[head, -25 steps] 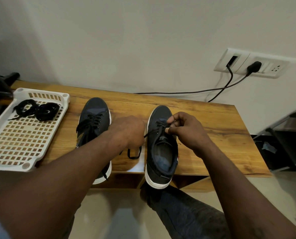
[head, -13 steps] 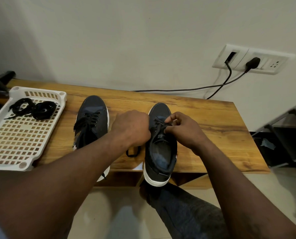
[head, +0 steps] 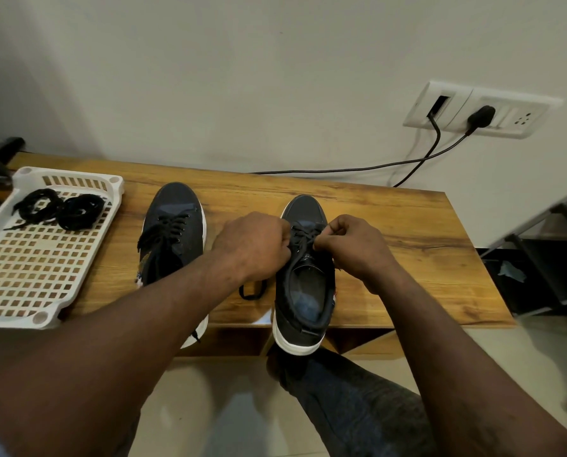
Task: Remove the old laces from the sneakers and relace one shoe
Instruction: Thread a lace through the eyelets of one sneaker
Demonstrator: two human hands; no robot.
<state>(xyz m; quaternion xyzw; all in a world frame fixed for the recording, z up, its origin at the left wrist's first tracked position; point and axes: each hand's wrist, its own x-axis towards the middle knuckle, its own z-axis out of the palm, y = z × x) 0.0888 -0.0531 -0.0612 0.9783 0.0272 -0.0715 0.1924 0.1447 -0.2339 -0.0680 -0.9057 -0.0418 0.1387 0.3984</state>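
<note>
Right hand (head: 351, 245): thumb and forefinger pinch the black lace (head: 303, 240) at the upper eyelets of the right sneaker (head: 303, 291). Left hand (head: 252, 245): fingers curled, holding the same lace at the opposite eyelet row. The sneaker's heel overhangs the near edge of the wooden table (head: 407, 258). A slack lace loop lies between the shoes. The left sneaker (head: 173, 232) is laced. Farther left, two coiled laces (head: 58, 209) lie in the white tray (head: 49, 319).

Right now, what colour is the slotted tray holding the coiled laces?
The tray is white; head view shows it best.
</note>
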